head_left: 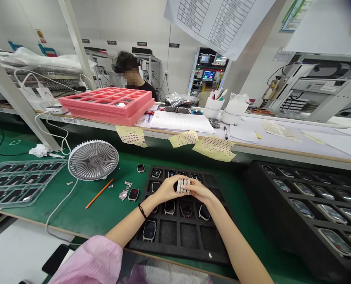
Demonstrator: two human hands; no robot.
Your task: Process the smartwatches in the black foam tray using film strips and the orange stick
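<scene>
My left hand [166, 190] and my right hand [199, 191] meet over a black foam tray [188, 235]. Between them they grip a short stack of smartwatches [183, 186] without straps, standing on edge with pale sides showing. Fingers of both hands are closed around the stack and hide part of it. Below and around my hands, several smartwatches lie face up in the tray's pockets, among them one at the lower left [149, 230] and one beside my right wrist [204, 212]. Some front pockets hold no watch.
Left of the tray are a loose smartwatch [134, 194], torn silvery scraps [123, 194], an orange stick [99, 193], a white fan [93, 160] and a clear tray [30, 193]. Stacked black foam trays [270, 213] stand right. A shelf holds pink foam trays [134, 114]. A person [134, 77] sits beyond.
</scene>
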